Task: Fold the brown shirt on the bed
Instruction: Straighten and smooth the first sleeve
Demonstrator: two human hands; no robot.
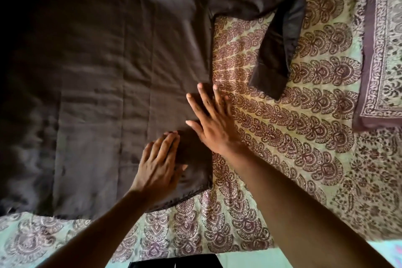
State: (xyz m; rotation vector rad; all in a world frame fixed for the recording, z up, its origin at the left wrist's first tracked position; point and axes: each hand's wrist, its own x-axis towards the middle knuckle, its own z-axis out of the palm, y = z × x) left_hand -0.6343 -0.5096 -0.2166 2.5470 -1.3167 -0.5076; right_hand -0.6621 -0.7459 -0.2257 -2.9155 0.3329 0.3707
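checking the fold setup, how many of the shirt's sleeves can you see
1. The sleeve lies off the right side of the brown shirt, bent back down across the patterned bedsheet. The other sleeve may be hidden off the dark left edge of the view.

Two bare forearms in view, no sleeves, no cuffs. Left hand [158, 165] bare: no rings, no watch, no bracelet, no glove. Right hand [214, 125] bare too, same lack of jewellery or wrist wear. Short, unpainted nails on fingers [201, 89] of both hands. Strip of dark, near-black garment [174, 262] at bottom edge, between the forearms, with a thin pale vertical line on it; type of clothing unclear.
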